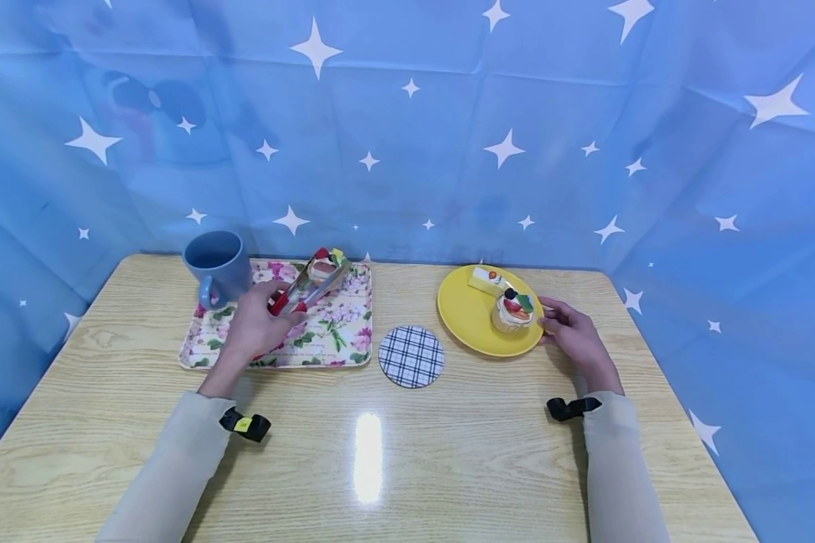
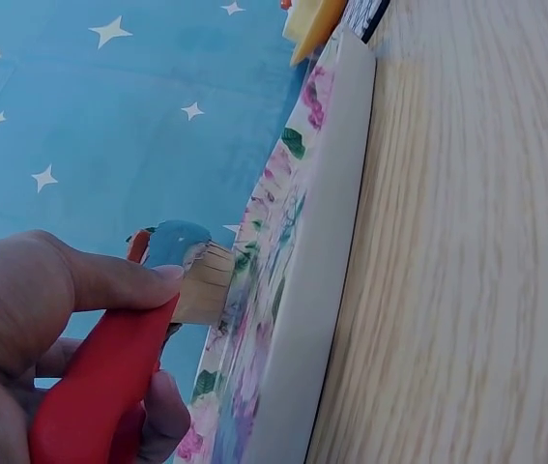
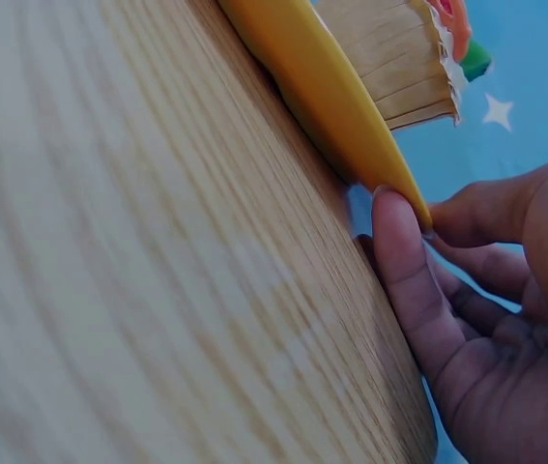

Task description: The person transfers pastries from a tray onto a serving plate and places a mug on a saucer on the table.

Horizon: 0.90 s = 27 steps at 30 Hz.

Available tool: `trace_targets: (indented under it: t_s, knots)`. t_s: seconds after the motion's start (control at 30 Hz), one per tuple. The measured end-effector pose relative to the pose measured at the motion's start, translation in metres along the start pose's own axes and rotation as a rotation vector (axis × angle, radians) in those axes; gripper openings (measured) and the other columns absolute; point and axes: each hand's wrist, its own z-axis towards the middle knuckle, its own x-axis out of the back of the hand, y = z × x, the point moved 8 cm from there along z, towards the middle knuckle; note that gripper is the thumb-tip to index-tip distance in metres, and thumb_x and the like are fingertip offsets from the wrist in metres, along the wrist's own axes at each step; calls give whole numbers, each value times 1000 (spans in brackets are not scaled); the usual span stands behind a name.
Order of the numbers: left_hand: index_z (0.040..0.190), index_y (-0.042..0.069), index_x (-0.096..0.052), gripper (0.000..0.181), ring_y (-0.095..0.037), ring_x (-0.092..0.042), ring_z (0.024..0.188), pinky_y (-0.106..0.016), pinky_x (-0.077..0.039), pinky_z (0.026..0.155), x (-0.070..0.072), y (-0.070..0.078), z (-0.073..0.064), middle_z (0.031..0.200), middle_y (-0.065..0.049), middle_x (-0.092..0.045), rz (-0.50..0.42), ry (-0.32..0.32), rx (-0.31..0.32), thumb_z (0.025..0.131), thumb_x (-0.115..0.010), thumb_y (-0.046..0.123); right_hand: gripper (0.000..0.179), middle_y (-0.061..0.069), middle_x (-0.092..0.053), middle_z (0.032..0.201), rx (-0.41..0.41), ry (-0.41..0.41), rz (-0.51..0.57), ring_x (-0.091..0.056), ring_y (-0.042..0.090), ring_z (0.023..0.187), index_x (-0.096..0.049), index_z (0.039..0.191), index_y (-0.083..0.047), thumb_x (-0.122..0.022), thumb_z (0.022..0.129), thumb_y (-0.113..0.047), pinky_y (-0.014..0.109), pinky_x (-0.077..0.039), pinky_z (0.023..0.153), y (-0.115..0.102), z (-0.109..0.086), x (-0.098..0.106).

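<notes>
At the floral tray (image 1: 326,349), the left hand (image 1: 253,323) grips red-handled tongs (image 2: 104,387) around a cupcake (image 2: 204,290); right of the tray, the right hand (image 1: 576,335) pinches a yellow plate (image 1: 463,313). Uneven squeezing could make the cupcake slip.

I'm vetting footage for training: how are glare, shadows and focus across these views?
Head view: white glare on the table, shadows beside both sleeves; left wrist view: dimmer, tray slanting steeply; right wrist view: wood grain softer at far left, plate edge crisper.
</notes>
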Motion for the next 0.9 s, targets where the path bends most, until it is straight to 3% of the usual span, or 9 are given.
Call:
trace_targets:
  t_s: [0.4, 0.67, 0.9]
  knots:
    - [143, 4, -54, 59, -34, -60, 102, -45, -58, 83, -5, 4, 0, 127, -23, -60, -15, -28, 10, 93, -75, 26, 53, 17, -49, 139, 3, 3, -2, -61, 6, 100, -37, 159, -14, -49, 109, -25, 22, -59, 82, -1, -1, 0]
    - [139, 5, -58, 54, -31, -61, 88, -33, -53, 69, -9, 13, -2, 118, -22, -64, -26, -9, -63, 92, -77, 24, 53, 17, -48, 140, -6, 0, 1, -60, 7, 100, -37, 160, -16, -49, 109, -25, 22, -59, 82, -1, -1, 0]
    - [138, 4, -59, 53, -28, -59, 80, -34, -49, 63, -11, 23, -4, 114, -21, -65, -49, -14, -98, 91, -78, 21, 53, 17, -48, 139, -1, 2, 0, -60, 6, 100, -37, 160, -15, -49, 109, -25, 22, -59, 82, -1, -1, 0]
